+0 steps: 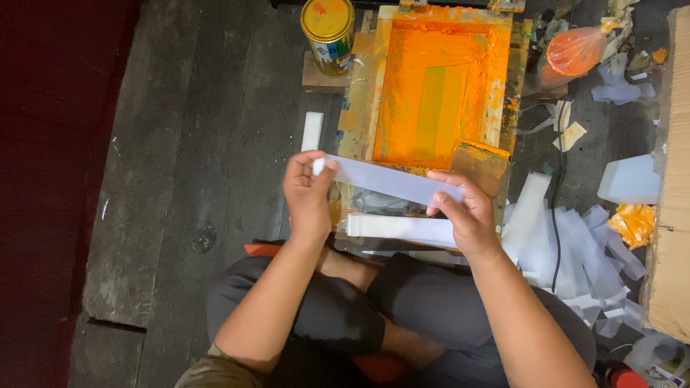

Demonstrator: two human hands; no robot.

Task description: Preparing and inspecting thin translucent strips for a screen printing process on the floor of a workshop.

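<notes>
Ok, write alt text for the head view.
Both hands, left hand and right hand, hold a long white strip by its ends above an orange-inked screen frame; more strips lie stacked beneath.

- Left hand (307, 192): bare, no glove, ring or watch to be seen.
- Right hand (467, 212): bare as well, nothing worn at the wrist.
- Forearms (269, 305): uncovered from wrist to elbow; no sleeves reach into view.
- Trousers (338, 312): dark grey, plain cloth without pattern, creased at the knees and ending partway down the leg.
- Shirt (212, 370): only a small olive-brown patch shows at the bottom edge; its cut cannot be told.
- Feet: mostly hidden under the legs; whether anything is worn on them cannot be told.
</notes>
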